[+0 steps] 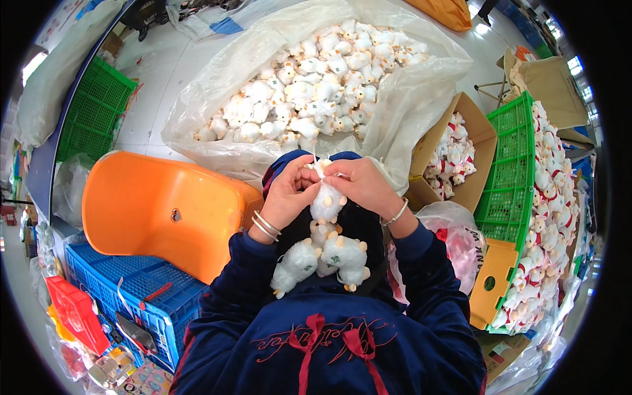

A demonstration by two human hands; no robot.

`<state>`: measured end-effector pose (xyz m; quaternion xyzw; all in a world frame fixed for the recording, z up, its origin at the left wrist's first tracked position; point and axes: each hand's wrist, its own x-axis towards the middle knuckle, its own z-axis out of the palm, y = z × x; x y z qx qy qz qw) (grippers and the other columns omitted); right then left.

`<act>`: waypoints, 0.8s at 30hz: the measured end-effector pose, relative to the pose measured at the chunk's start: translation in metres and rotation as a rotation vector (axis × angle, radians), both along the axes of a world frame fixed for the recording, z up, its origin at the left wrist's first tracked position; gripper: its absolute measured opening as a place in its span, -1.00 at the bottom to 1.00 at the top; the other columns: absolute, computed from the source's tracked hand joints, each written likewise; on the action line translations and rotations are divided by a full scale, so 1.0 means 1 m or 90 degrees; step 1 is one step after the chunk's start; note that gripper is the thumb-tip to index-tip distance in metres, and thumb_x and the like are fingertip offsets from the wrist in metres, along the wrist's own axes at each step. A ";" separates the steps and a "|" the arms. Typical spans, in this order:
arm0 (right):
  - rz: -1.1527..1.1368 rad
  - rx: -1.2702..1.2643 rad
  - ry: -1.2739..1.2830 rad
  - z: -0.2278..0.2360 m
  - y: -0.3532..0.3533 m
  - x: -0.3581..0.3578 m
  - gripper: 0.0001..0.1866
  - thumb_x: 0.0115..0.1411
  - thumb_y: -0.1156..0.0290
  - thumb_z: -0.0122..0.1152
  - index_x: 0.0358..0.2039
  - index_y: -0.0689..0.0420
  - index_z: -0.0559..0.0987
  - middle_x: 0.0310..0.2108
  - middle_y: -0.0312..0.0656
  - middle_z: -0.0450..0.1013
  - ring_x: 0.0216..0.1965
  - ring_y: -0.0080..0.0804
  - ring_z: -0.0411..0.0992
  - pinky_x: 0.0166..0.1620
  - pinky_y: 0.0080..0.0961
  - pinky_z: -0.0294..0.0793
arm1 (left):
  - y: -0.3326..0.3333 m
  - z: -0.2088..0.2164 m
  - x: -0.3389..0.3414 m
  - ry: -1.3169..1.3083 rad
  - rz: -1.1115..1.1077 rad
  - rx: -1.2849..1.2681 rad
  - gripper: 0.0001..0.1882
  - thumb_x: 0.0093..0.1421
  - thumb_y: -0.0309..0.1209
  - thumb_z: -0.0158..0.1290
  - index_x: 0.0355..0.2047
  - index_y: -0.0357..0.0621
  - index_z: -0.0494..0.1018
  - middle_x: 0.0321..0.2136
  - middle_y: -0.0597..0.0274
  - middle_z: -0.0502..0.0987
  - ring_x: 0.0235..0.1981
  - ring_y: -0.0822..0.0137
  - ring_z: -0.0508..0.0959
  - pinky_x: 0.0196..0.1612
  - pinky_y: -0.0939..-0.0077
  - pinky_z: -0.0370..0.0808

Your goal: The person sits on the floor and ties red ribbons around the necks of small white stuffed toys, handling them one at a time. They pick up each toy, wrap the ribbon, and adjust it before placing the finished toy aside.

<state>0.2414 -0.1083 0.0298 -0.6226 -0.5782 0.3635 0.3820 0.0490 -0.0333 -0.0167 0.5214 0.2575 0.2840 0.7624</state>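
Above my lap, my left hand and my right hand meet with bent fingers at the neck end of a small white plush toy. Between their fingertips runs a thin white strip, which both hands pinch. The toy's fluffy body hangs below the fingers, with its small cream feet showing. How the strip goes round the toy is hidden by my fingers. On my lap lie more white plush toys, one to the left and one to the right, with another partly covered behind them.
Ahead on the floor, a large clear plastic bag holds a heap of white plush toys. To the right stand a cardboard box and a green crate, near toys with red neckbands. An orange chair and a blue crate are at left.
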 end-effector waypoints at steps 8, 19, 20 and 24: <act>0.033 0.010 0.034 -0.002 0.002 0.005 -0.82 0.23 0.41 0.26 -0.20 0.21 0.66 -0.39 -0.08 0.60 -0.42 -0.26 0.54 -0.28 -0.47 0.51 | 0.008 -0.004 0.002 0.048 -0.031 -0.041 -0.62 0.28 -0.52 0.20 0.09 -0.20 0.42 -0.23 0.38 0.59 -0.30 0.64 0.56 -0.31 0.75 0.49; 0.027 0.053 0.029 -0.007 0.000 0.001 -0.84 0.23 0.46 0.23 -0.19 0.19 0.66 -0.38 -0.10 0.60 -0.40 -0.31 0.55 -0.28 -0.47 0.51 | 0.000 -0.004 0.005 0.038 0.029 0.016 -0.85 0.27 -0.51 0.24 -0.16 -0.18 0.58 -0.30 0.43 0.62 -0.30 0.64 0.54 -0.27 0.72 0.47; 0.024 0.045 0.021 -0.004 0.002 0.002 -0.84 0.23 0.46 0.24 -0.20 0.19 0.66 -0.39 -0.09 0.60 -0.41 -0.29 0.55 -0.28 -0.46 0.51 | -0.004 -0.011 0.007 0.050 0.059 0.028 -0.86 0.27 -0.53 0.24 -0.16 -0.18 0.58 -0.31 0.42 0.62 -0.30 0.64 0.54 -0.25 0.71 0.47; -0.027 -0.001 -0.017 -0.001 0.001 0.004 -0.84 0.25 0.40 0.23 -0.26 0.22 0.65 -0.40 -0.03 0.58 -0.42 -0.21 0.53 -0.29 -0.39 0.50 | -0.017 -0.010 0.013 0.078 0.134 0.129 -0.90 0.27 -0.56 0.23 -0.21 -0.21 0.57 -0.31 0.41 0.61 -0.29 0.60 0.53 -0.20 0.69 0.48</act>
